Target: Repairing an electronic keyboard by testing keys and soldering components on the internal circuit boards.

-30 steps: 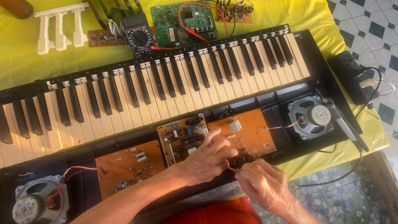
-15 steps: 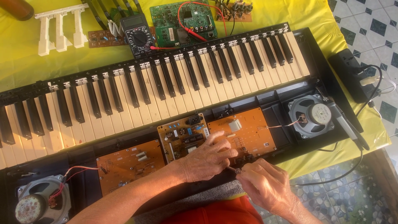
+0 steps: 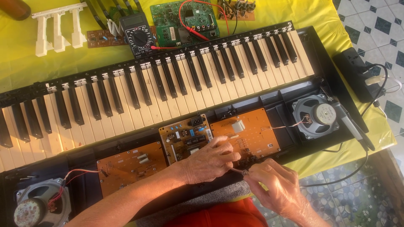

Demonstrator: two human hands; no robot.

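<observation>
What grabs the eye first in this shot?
The opened keyboard running across the yellow cloth, its orange circuit boards laid bare below the keys. Both hands meet at its near edge, left hand and right hand on a small part. A multimeter sits up top.

- Opened keyboard (image 3: 168, 88) lying on yellow cloth (image 3: 25, 63), circuit boards exposed.
- Left hand (image 3: 208, 162) resting on middle board (image 3: 185, 136).
- Right hand (image 3: 275, 185) pinching small part beside orange board (image 3: 252, 130).
- Multimeter (image 3: 136, 35) above keys.
</observation>
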